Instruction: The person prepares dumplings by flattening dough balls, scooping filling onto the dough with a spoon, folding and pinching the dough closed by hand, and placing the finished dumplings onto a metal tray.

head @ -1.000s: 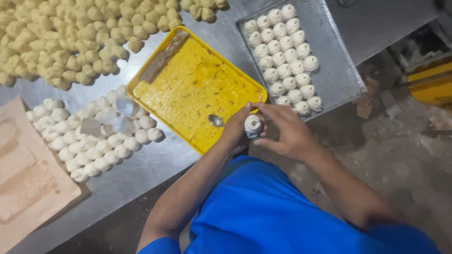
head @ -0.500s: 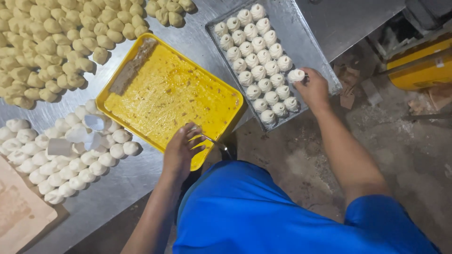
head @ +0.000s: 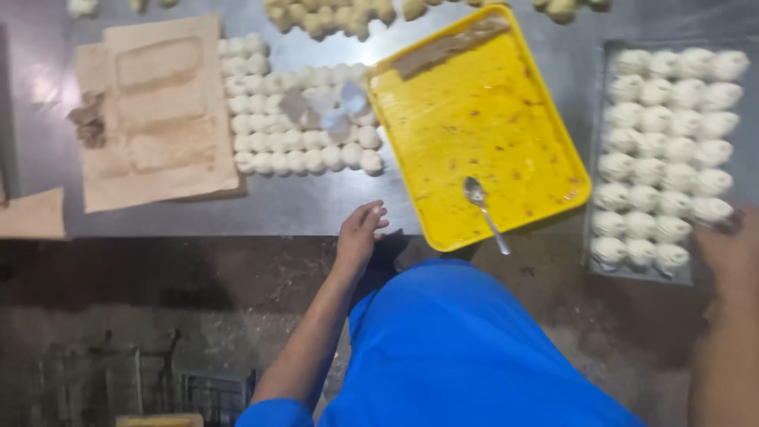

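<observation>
On the far left of the table [head: 316, 209] lies a brown board [head: 158, 111] with dents in it. Just beside it sit rows of white balls [head: 292, 119], with a few crumpled bits of paper [head: 332, 107] on top. More yellowish balls [head: 332, 14] lie along the top edge.

The left hand [head: 360, 233] rests at the table's front edge, near the yellow tray's low corner. Its fingers are a little apart and hold nothing.

The yellow tray [head: 474, 119] is tilted on the table and is smeared and greasy. A spoon [head: 484, 209] lies in it, with its handle poking out over the rim. A brown strip [head: 451, 47] lies along the top side.

To the right is a grey tray [head: 605, 269] full of white balls in neat rows. The right hand [head: 731, 249] is at that tray's low right corner, touching the last ball [head: 710, 209] there. It is blurry, so I cannot tell how its fingers are set.
</observation>
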